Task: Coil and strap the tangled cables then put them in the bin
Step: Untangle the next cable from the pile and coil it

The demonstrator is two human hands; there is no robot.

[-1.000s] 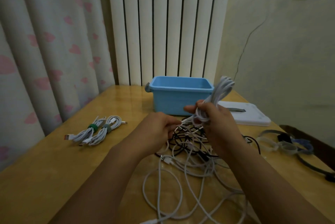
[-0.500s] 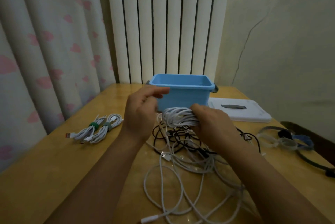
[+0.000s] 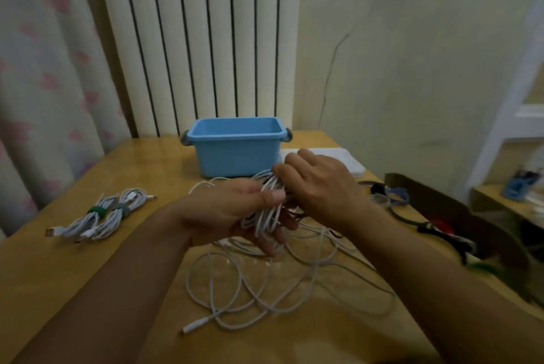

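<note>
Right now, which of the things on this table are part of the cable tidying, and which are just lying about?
Part of the job:
- white cable coil, held by the left hand and right hand
- loose tangled cables on the table
- two strapped bundles
- blue bin
- spare straps

Lying about:
- white lid
- curtain
- radiator

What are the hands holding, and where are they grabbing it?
Both hands hold a coiled white cable. The left hand grips the bunched loops around their middle; the right hand pinches the loops at the top.
</note>
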